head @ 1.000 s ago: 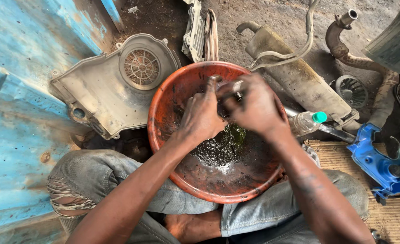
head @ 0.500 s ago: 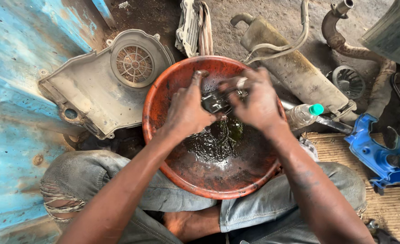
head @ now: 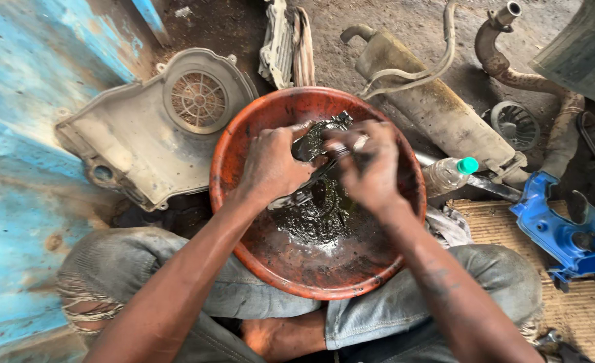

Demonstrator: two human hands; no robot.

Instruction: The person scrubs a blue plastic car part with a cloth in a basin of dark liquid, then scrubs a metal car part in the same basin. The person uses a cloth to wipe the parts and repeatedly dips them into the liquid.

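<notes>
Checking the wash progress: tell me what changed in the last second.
Both hands, left hand and right hand, lifted the dark metal part out of the black liquid, toward the far rim of the orange basin. Both keep gripping it. Basin, grey cover and plastic bottle stayed put.

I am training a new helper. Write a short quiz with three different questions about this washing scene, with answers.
1. True or false: both hands hold the dark metal part over the orange basin.
2. Which cap does the plastic bottle have? A red, B green, C white.
3. Fill in: the grey fan cover lies on the person's ____ side.

Key: 1 true; left hand, right hand. 2 B. 3 left.
</notes>
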